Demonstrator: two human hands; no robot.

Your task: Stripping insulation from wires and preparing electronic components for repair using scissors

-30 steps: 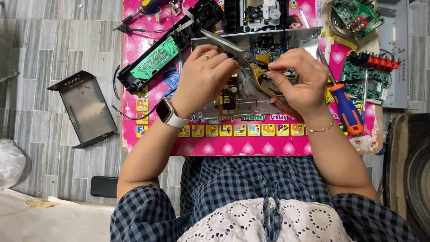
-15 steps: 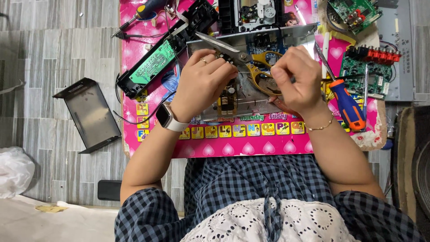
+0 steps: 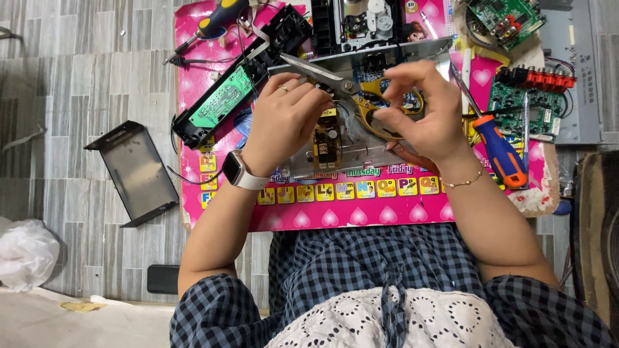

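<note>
Pink play mat with a printed alphabet strip covers the low work surface, on a grey tiled floor. On the mat: an opened metal chassis of an electronic device, holding a small yellowish power board.

Left hand: fingers curled together, pressed down on the chassis just beside the power board. Ring on one finger; white smartwatch on the wrist. Whether the fingers pinch anything underneath, cannot tell.

Right hand: fingers closed on the yellow handles of a pair of scissors. Scissors lie above the chassis, blades pointing left toward the top of the left hand; blades look nearly closed. Thin bracelet on the right wrist.

Surroundings:
- Black front panel with a green circuit board, lying diagonally at upper left of the mat.
- Screwdriver with blue and yellow handle at the top left corner.
- Screwdriver with blue and orange handle, just right of the right hand.
- Green boards with red connectors at the right; another green board above.
- Black disc drive mechanism, top centre.
- Dark metal cover on the floor, left of the mat.
- White plastic bag at the far left.
</note>
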